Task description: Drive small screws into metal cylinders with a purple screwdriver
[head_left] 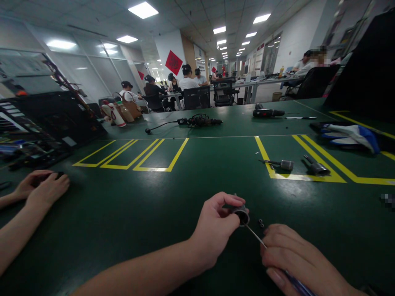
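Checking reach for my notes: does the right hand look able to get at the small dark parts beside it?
Likely yes: the small dark parts lie close by the right hand, with nothing visible between, though its grip on the thin-shafted tool may have to loosen first.

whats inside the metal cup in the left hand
Inside the metal cup, only a dark hollow shows. The thin rod reaches its mouth; where the tip ends isn't visible. The left hand covers part of the opening.
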Available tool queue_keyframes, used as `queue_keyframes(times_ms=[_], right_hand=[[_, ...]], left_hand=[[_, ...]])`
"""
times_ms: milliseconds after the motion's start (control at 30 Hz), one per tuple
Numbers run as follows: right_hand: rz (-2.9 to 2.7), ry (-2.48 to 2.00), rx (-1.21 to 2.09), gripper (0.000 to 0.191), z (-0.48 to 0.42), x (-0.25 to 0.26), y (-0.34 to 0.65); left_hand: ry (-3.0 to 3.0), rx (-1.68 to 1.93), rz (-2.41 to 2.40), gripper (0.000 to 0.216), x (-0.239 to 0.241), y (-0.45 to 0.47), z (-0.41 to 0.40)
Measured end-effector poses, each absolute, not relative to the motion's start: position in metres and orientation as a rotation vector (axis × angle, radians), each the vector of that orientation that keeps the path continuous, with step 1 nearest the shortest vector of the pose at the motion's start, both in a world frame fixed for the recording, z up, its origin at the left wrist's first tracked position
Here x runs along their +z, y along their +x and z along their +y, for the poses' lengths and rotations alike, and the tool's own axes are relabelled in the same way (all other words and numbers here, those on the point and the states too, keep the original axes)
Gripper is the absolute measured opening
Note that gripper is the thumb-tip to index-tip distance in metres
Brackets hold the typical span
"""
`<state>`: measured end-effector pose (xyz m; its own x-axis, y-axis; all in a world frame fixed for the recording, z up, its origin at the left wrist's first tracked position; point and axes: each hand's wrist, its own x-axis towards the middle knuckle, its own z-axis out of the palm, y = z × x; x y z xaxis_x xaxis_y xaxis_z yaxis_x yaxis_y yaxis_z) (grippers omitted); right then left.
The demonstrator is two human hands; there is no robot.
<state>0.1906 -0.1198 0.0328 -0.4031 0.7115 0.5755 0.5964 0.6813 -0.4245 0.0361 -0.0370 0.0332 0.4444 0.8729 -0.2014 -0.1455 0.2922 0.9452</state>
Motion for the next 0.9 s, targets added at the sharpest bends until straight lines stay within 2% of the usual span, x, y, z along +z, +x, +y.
queue_keyframes(times_ms=[333,467,667,767,900], right_hand=[[-2.128,-0.960,0.087,0.013,-0.123,0.032,0.194],[-1.879,-0.951,0.336,0.015,-0.129,0.022,0.212],[-0.989,-1.373,0.875,0.043,-0.115,0.011,0.225],[-0.678,-1.356,1.060,0.042,-0.106,0.010,0.224],[-0.543,-1.328,1.146,0.041,-0.105,0.010,0.224]], left_hand=[[1.033,0.804,0.889,0.014,0.036,0.041,-0.039],[1.022,0.773,0.899,0.015,0.040,0.036,-0.037],[0.969,0.736,0.812,0.020,0.041,0.028,-0.031],[0.913,0.761,0.800,0.023,0.040,0.027,-0.029],[0.888,0.775,0.796,0.021,0.039,0.027,-0.026]])
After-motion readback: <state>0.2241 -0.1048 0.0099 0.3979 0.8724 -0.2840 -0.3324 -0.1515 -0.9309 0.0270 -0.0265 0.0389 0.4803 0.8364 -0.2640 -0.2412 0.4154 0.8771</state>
